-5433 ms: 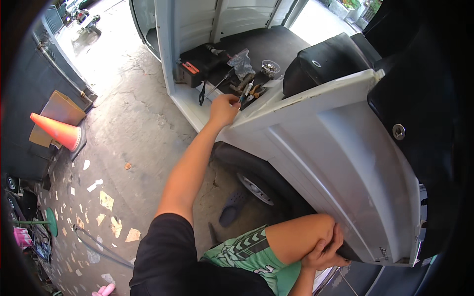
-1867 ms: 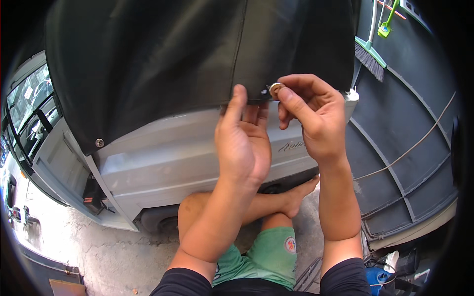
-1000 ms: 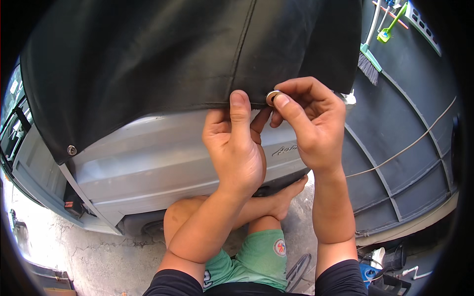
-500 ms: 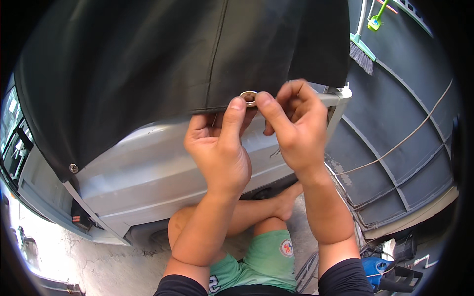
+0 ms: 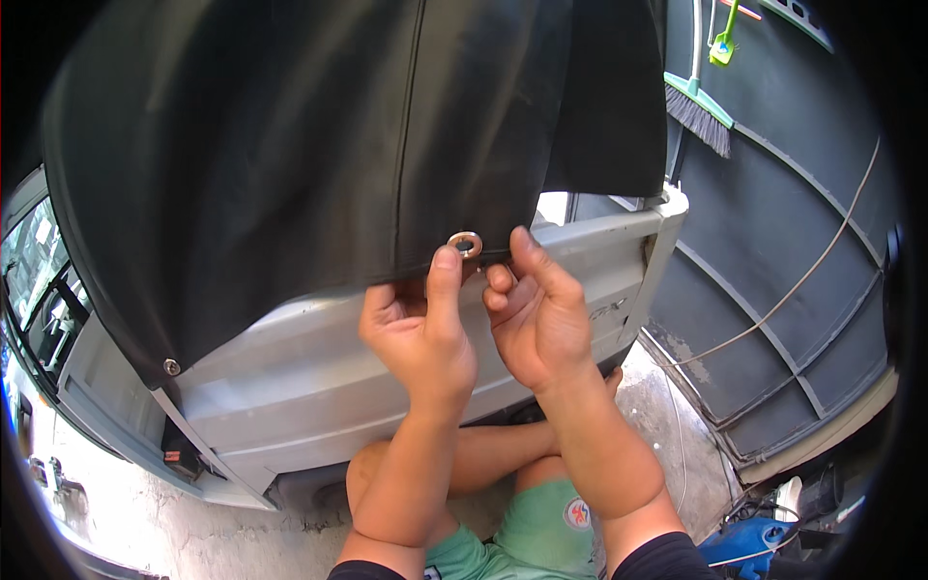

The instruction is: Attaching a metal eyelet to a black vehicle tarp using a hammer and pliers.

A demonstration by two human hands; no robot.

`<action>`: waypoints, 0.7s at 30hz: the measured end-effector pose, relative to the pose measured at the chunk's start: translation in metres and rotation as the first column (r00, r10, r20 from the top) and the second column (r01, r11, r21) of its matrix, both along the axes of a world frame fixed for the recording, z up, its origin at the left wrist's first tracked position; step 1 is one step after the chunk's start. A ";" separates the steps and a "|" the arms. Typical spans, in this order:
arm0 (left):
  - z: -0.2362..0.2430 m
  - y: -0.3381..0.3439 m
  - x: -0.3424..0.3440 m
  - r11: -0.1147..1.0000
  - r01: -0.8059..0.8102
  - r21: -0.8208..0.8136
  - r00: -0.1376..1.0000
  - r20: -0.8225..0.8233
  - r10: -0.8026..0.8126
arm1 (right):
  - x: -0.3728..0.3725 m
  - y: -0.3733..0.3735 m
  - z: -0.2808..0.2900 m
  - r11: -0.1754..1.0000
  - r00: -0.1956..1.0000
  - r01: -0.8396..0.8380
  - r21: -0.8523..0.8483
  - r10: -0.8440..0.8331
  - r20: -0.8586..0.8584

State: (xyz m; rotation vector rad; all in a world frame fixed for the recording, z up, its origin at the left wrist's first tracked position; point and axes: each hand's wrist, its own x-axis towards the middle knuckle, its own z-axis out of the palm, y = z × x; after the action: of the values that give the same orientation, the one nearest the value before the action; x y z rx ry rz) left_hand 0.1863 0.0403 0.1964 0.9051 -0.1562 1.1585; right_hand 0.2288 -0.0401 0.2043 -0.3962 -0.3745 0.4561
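Note:
A black leather-like cover (image 5: 290, 155) hangs over a silver-grey vehicle side panel (image 5: 319, 372). A round metal eyelet (image 5: 475, 247) sits in the cover's lower hem, near a vertical seam. My left hand (image 5: 425, 343) pinches the hem, with the thumb in front at the eyelet's lower left edge and the fingers partly hidden behind the cloth. Just right of the eyelet, my right hand (image 5: 551, 324) is closed on the same hem, thumb in front and fingertips curled below it. A second metal eyelet (image 5: 172, 367) marks the cover's lower left corner.
At the right, a dark ribbed metal gate (image 5: 764, 261) stands beside the vehicle, with a broom (image 5: 701, 111) and a green brush (image 5: 722, 48) hanging on it. A thin cable (image 5: 773, 314) crosses the gate. A blue machine (image 5: 749, 541) lies at the lower right.
My right hand has turned and moved from beside the eyelet to grip the hem. The hem and eyelet sit lower in view, with my left hand still holding on.

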 end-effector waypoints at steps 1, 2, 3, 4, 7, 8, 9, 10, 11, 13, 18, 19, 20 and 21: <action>-0.002 0.002 0.001 0.999 -0.034 0.036 0.999 -0.020 0.034 | 0.000 0.000 -0.001 1.000 1.000 0.000 0.007 0.000 0.010; -0.003 0.003 0.002 0.995 -0.067 0.072 0.997 -0.038 0.070 | 0.001 -0.001 -0.003 1.000 1.000 0.012 0.019 -0.012 0.003; -0.004 0.001 0.002 0.995 -0.065 0.073 0.997 -0.035 0.068 | 0.001 -0.003 -0.004 0.999 1.000 0.027 0.026 -0.027 -0.009; -0.004 -0.002 0.003 0.997 -0.047 0.064 0.998 -0.034 0.049 | -0.001 -0.004 -0.005 0.999 1.000 0.029 0.027 -0.029 -0.006; -0.006 -0.001 0.001 0.999 -0.008 0.046 0.998 -0.059 0.011 | -0.006 0.000 -0.004 0.994 0.995 0.020 0.103 -0.010 -0.095; -0.006 0.001 0.000 0.999 0.013 0.035 0.997 -0.082 -0.010 | -0.008 0.001 -0.001 0.995 0.998 0.057 0.086 -0.056 -0.022; -0.005 0.005 -0.002 0.999 0.015 0.035 0.996 -0.085 -0.012 | -0.009 0.002 0.001 0.993 0.993 0.098 0.072 -0.102 0.053; -0.005 0.008 -0.003 0.994 0.107 0.006 0.992 -0.060 -0.107 | -0.006 0.001 0.000 0.992 0.993 0.100 0.071 -0.104 0.049; -0.004 0.010 -0.004 0.980 0.198 -0.021 0.979 -0.033 -0.199 | -0.002 -0.002 -0.002 0.990 0.978 0.133 0.042 -0.138 0.155; 0.003 0.008 -0.005 0.976 0.215 -0.035 0.975 -0.046 -0.216 | 0.000 -0.003 -0.002 0.987 0.952 0.163 0.015 -0.161 0.260; -0.002 0.020 -0.003 0.930 0.365 -0.027 0.929 -0.048 -0.366 | 0.003 -0.008 0.005 0.987 0.918 0.160 -0.030 -0.138 0.373; -0.001 0.019 -0.003 0.930 0.365 -0.028 0.929 -0.048 -0.366 | 0.004 -0.007 0.005 0.987 0.918 0.160 -0.031 -0.137 0.373; 0.000 0.019 -0.002 0.942 0.337 0.011 0.940 -0.055 -0.335 | 0.006 -0.007 0.005 0.973 0.893 0.217 -0.075 -0.167 0.418; 0.000 0.019 -0.001 0.951 0.304 0.051 0.952 -0.060 -0.300 | 0.006 -0.006 0.005 0.955 0.865 0.272 -0.115 -0.190 0.465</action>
State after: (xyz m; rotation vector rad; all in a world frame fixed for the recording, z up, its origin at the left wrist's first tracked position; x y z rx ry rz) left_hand 0.1851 0.0588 0.1966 0.9267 -0.2789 0.8485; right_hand 0.2351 -0.0465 0.2098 -0.7183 -0.7316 0.1544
